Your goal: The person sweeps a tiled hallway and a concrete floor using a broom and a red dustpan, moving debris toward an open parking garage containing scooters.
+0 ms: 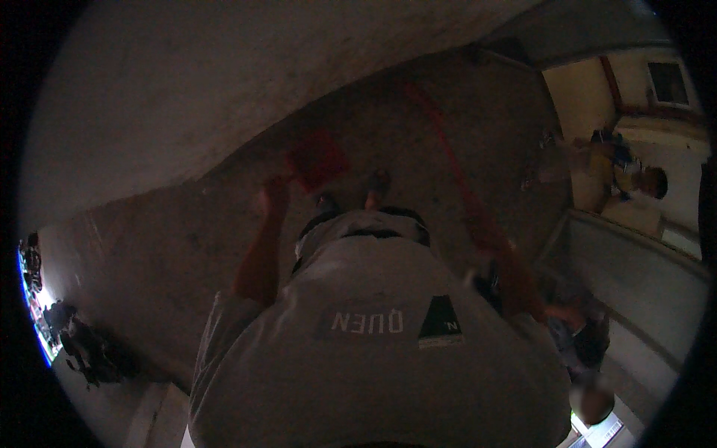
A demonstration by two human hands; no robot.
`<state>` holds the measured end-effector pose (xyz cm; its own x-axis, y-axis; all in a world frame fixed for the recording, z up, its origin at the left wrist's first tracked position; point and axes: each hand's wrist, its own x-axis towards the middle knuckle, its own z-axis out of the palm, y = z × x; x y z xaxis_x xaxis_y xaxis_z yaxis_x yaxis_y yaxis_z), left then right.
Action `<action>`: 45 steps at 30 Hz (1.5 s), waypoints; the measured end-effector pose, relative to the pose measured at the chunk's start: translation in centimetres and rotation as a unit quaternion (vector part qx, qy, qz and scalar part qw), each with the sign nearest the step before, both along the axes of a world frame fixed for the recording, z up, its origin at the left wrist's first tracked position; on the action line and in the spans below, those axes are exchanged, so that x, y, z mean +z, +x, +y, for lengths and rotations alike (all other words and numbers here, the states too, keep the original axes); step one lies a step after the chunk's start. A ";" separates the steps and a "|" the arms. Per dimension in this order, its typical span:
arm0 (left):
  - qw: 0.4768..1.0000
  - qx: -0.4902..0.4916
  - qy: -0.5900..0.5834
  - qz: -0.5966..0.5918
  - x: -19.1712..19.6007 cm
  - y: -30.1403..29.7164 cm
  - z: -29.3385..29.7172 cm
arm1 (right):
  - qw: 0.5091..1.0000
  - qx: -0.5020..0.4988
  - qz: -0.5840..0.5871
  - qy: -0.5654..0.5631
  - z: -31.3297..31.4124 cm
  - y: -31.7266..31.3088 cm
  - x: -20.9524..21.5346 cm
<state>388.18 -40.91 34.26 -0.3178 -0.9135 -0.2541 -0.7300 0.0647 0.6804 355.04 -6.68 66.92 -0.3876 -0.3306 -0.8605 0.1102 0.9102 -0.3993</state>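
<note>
In dim light, my left hand (276,193) is closed round the short handle of a red dustpan (320,159). The pan is held in front of my left foot, low over the dark floor. On the other side, my right hand (485,233) grips the near end of a long red broom (448,145). Its handle slants forward and to the left, and the far end, near the base of the wall, is too dark to make out well. The fingers of my right hand show only faintly.
A pale wall (187,89) runs along the front and left. Two people are at my right, one farther off (624,168) and one close behind my right arm (586,336). Dark motorbike-like shapes (86,347) stand at the far left. A low ledge (635,276) lies on the right.
</note>
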 end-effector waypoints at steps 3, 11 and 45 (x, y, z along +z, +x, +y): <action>0.922 -0.209 -0.260 -0.198 -1.0 -0.7 -2.4 | 1.000 0.002 -0.005 -0.001 -1.3 -0.2 -0.5; 0.991 -0.041 -0.113 -0.055 -6.8 5.2 -8.4 | 0.999 0.043 0.000 0.001 -6.6 0.6 0.5; 0.938 0.338 0.059 0.052 3.5 18.6 -17.5 | 0.880 0.470 0.041 -0.048 -36.8 11.6 1.0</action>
